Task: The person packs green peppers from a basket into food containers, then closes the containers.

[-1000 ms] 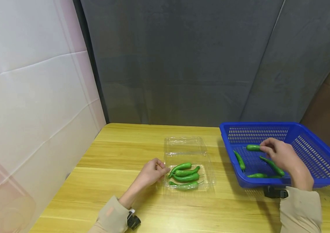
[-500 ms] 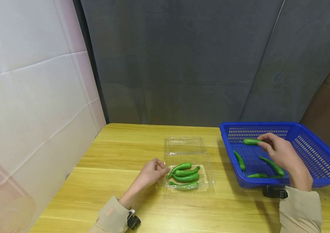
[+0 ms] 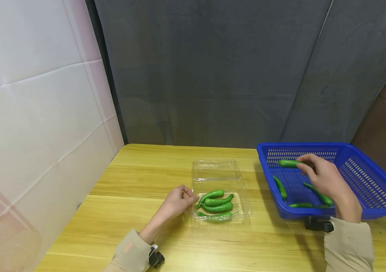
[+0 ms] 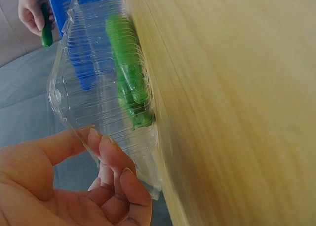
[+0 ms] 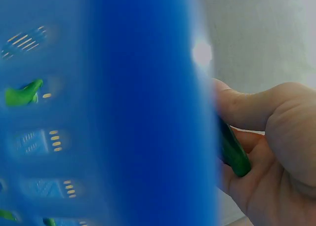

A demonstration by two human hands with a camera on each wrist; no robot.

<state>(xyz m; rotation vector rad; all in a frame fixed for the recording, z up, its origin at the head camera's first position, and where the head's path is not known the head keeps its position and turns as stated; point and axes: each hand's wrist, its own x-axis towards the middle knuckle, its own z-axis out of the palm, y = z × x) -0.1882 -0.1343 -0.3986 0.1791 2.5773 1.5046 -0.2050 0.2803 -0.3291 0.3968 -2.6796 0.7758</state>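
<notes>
A green chili pepper [image 3: 289, 163] is pinched in my right hand [image 3: 325, 179], held over the blue basket [image 3: 264, 177]. In the right wrist view its end [image 5: 234, 154] shows against the palm, while the basket's rim hides the rest. My left hand [image 3: 175, 204] pinches the left edge of a clear plastic clamshell box [image 3: 244, 185] between thumb and fingers, as the left wrist view also shows. Several green chili peppers [image 3: 218, 207] lie in the box, whose lid [image 3: 214, 169] is folded back. More peppers [image 3: 318, 193] lie on the basket's floor.
The wooden table [image 3: 138, 173] bears both box and basket, with the basket right of the box. A grey curtain [image 3: 196, 75] hangs behind the table. White panels [image 3: 43, 113] stand along the left side.
My right hand has risen and shifted left with the chili pepper, toward the basket's back left. The left hand and the box have stayed still.
</notes>
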